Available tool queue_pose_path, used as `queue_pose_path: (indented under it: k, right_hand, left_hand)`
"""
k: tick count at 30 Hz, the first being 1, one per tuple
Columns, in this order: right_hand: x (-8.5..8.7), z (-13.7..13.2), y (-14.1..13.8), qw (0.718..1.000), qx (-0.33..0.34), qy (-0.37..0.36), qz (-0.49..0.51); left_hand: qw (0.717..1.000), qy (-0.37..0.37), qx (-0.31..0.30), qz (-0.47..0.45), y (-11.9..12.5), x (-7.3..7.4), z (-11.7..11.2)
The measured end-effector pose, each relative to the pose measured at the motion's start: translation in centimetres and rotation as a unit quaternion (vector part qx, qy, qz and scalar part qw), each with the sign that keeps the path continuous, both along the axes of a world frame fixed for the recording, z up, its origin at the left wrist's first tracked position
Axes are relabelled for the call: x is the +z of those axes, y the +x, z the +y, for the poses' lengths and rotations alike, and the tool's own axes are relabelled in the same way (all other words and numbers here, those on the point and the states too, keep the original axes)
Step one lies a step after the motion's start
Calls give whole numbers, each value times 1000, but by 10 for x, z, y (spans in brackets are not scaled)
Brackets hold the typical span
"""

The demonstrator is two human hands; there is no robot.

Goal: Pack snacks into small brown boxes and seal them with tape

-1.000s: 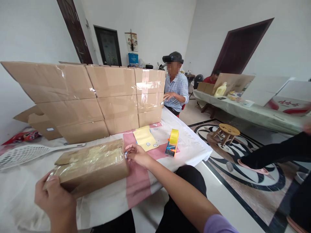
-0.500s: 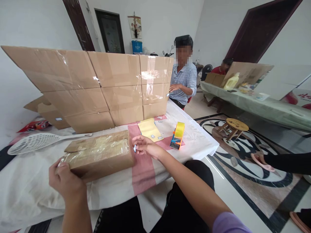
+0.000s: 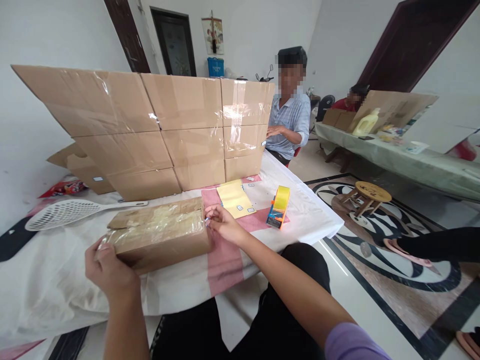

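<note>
A taped cardboard box (image 3: 161, 245) lies lengthwise on the cloth-covered table, its top crossed by shiny clear tape. My left hand (image 3: 112, 265) is closed around its left end. At the opposite end, my right hand (image 3: 222, 225) pinches a small white sticker with a blue edge, right beside the box's end face; whether the sticker touches the cardboard I cannot tell. Just beyond that hand is a yellow sheet (image 3: 230, 195) with several similar small stickers on and around it. To its right stands a tape dispenser (image 3: 278, 207) with a yellow roll.
A large taped cardboard panel (image 3: 191, 132) stands upright behind the box. A white slotted skimmer (image 3: 67, 215) lies at left near a red packet (image 3: 65, 186). Another person (image 3: 290, 117) sits past the panel. A wooden stool (image 3: 365, 192) is on the floor at right.
My right hand has drawn in closer to the box's right end with the sticker. The whole view has shifted slightly; my left hand keeps its hold on the box.
</note>
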State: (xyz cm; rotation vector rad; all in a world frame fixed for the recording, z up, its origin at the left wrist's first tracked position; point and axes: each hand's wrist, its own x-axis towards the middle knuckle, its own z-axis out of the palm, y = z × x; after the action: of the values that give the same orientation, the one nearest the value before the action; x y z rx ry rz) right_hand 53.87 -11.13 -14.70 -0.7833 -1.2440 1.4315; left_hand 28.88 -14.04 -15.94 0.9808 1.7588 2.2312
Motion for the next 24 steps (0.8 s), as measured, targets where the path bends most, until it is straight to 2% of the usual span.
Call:
queue_pose_path:
  k: [2,4,7,9,12,15,17,22,24]
  right_hand:
    - [-3,0,0,1000,-12,-3,-5]
    - [-8,2,1,996,-74,-28,-34]
    - [-18,7,5,976,-177,-82,-99]
    - [-23,9,10,970,-189,-96,-118]
    - [-26,6,18,981,-130,-78,-118]
    - [-21,-1,25,989,14,-15,-149]
    - [-16,-4,29,982,79,32,-168]
    - [2,-9,29,967,144,86,-190]
    - [8,-13,25,957,130,117,-231]
  left_hand:
    - [1000,1,-1,-4,1,2,0]
    - [1000,1,-2,-7,2,3,-1]
    - [1000,-2,-2,-3,3,4,-1]
    - [1000,-2,-1,0,3,4,-1]
    - [1000,-3,1,-2,2,4,0]
    - [1000,-10,2,-5,1,4,0]
    - [1000,-15,4,-6,0,3,1]
    - [1000,-16,-3,-21,0,3,2]
    - [999,-22,-7,-33,-1,5,0]
